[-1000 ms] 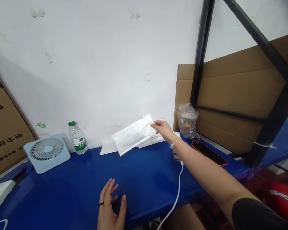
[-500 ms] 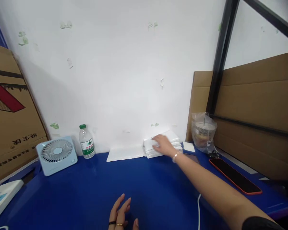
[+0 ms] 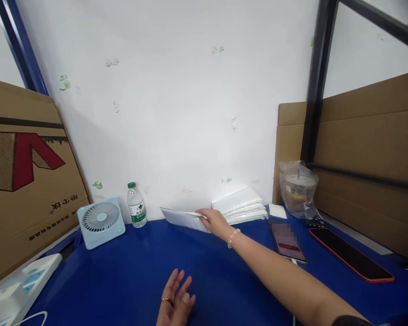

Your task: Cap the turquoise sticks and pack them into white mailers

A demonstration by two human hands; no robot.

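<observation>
My right hand [image 3: 212,222] is closed on the near right edge of a flat white packet [image 3: 183,219], which is tilted above the blue table near the wall. Whether it is paper or plastic I cannot tell. Just right of that hand lies a stack of similar white packets [image 3: 240,203], leaning unevenly against the wall. At the bottom middle, my left hand [image 3: 177,296] hovers over the table with its fingers apart and a little bent, palm turned inward, holding nothing.
On the blue table [image 3: 129,276], a light blue fan [image 3: 101,222] and a water bottle [image 3: 136,206] stand at left. A power strip [image 3: 37,280] is near the left corner. Two phones [image 3: 287,242], [image 3: 350,253] and a bagged cup [image 3: 297,188] occupy the right side, beside cardboard [image 3: 367,145].
My right hand has moved left and toward me from the stack and now grips the flat packet, lifted off the table. My left hand has turned slightly. The view has shifted left.
</observation>
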